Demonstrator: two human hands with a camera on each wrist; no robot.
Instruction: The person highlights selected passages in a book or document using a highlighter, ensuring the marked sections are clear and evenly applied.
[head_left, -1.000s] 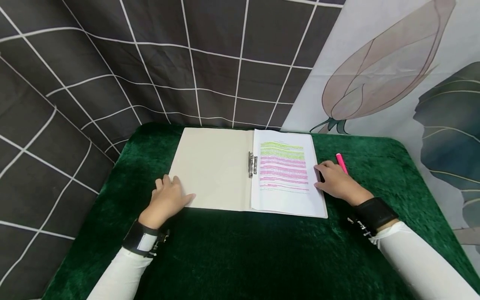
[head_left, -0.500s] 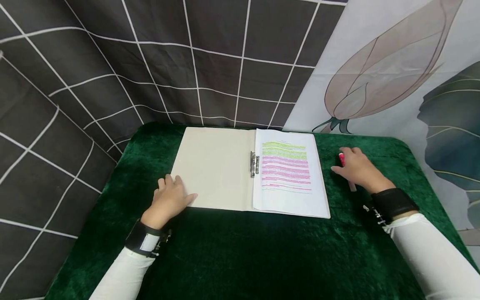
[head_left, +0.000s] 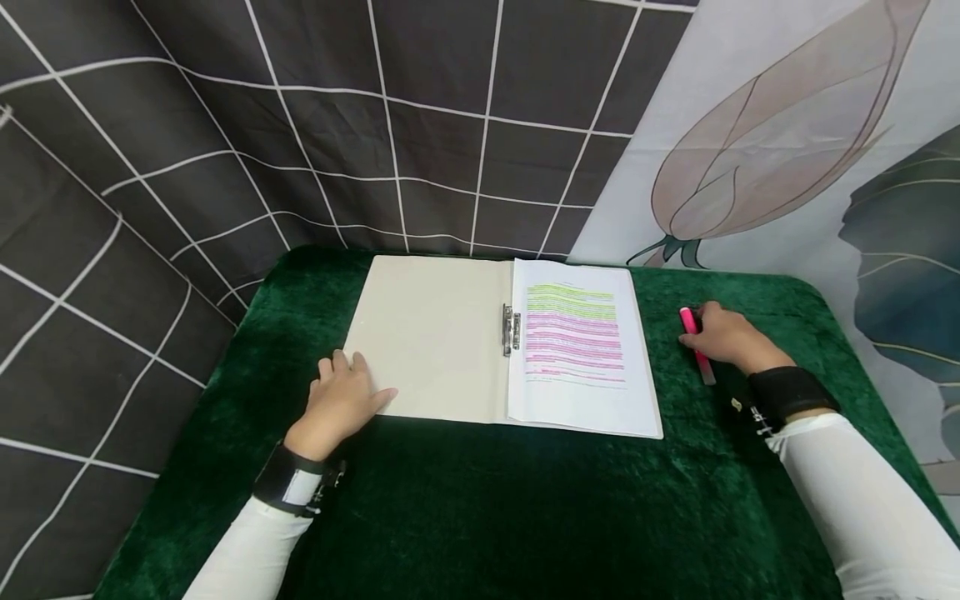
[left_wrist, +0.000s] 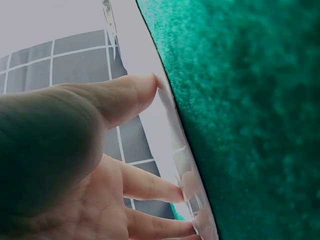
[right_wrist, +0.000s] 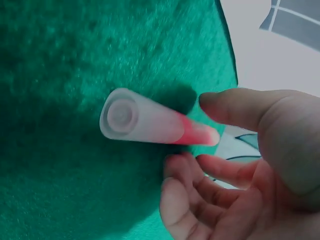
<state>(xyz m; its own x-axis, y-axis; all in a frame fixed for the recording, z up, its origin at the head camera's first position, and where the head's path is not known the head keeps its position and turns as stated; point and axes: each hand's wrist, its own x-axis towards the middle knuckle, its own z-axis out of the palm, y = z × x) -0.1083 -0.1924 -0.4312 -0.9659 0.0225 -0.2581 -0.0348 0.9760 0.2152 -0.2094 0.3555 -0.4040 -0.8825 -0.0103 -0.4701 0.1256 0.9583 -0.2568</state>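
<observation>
Left hand (head_left: 339,407): spread, resting on folder (head_left: 435,333), near-left corner, likely steadying it | right hand (head_left: 733,338): straddling marker (head_left: 703,362) right of folder, thumb and fingers standing apart, no grip

Free cloth (head_left: 510,508) lay in front of folder (head_left: 431,342); tighter gap betw. folder & marker (head_left: 702,364); L hand (head_left: 337,404) blocked near L corner.

Folder (head_left: 431,333) lies open on table (head_left: 540,517). Paper (head_left: 573,404) on folder's right half; clip (head_left: 511,330) at middle of paper's left edge. Marker (head_left: 702,362) on table, right of folder. Hanging cloth (head_left: 438,137) behind table and along its left.
</observation>
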